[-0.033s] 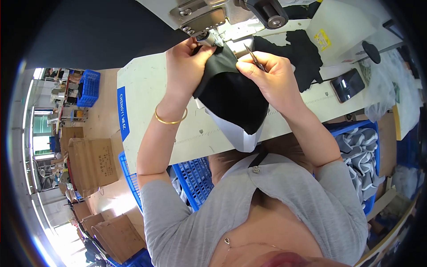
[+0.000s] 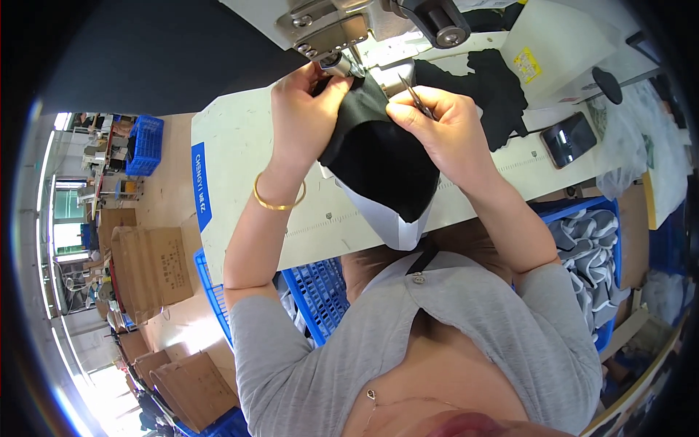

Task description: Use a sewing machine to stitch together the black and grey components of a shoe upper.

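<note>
At the presser foot of a sewing machine (image 2: 357, 69), a cloth piece (image 2: 382, 164) with black, dark greyish-green and white parts lies on the machine bed. Its white end hangs over the near table edge. My left hand (image 2: 306, 109) is closed, pinching the cloth's far left edge right beside the foot. Between the fingers of my right hand (image 2: 444, 127) is a slim dark pointed tool (image 2: 409, 91), tweezers or thread snips, its tip pointing up toward the machine. The right thumb rests at the cloth's right edge; whether it grips the cloth, I cannot tell.
Black fabric pieces (image 2: 495, 95) and a phone (image 2: 569, 140) lie on the table's right side. A blue basket (image 2: 617, 255) at lower right holds grey-and-white pieces. Another blue basket (image 2: 313, 295) stands under the left edge. Cardboard boxes (image 2: 156, 269) stand on the floor at left.
The cloth has shifted very slightly beneath my hands. Both hands stay almost where they were, with the same holds.
</note>
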### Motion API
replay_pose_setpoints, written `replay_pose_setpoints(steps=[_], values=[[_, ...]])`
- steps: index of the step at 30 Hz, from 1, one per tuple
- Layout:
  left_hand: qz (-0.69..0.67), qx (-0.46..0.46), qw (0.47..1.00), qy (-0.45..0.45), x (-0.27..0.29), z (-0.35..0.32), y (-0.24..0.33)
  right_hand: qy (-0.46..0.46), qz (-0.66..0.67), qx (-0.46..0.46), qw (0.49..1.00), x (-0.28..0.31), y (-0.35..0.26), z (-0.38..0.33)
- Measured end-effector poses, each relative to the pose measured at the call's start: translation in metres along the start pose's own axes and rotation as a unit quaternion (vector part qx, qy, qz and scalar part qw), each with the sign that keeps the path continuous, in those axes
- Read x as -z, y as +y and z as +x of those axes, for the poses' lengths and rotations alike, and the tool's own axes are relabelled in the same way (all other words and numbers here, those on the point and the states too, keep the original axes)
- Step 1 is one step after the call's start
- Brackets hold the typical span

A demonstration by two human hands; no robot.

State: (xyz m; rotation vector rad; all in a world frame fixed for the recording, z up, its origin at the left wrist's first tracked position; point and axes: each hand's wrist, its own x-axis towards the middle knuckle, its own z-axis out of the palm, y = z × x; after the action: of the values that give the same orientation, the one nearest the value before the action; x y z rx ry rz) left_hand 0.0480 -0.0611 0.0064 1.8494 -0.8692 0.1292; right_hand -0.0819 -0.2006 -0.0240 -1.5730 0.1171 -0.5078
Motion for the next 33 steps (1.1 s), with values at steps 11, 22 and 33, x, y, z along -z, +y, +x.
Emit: replay_pose_setpoints(steps=[11, 22, 33], values=[[0.293, -0.373, 0.880, -0.027, -0.001, -0.059, 0.021, -0.009, 0.086, 0.007, 0.996, -0.004, 0.013, -0.002], [0.285, -0.366, 0.885, 0.027, -0.011, -0.065, 0.009, -0.048, 0.169, -0.142, 0.974, 0.004, 0.006, -0.033], [0.292, -0.370, 0.882, 0.015, -0.002, -0.063, 0.012, -0.043, 0.149, -0.061, 0.986, -0.008, -0.002, -0.039]])
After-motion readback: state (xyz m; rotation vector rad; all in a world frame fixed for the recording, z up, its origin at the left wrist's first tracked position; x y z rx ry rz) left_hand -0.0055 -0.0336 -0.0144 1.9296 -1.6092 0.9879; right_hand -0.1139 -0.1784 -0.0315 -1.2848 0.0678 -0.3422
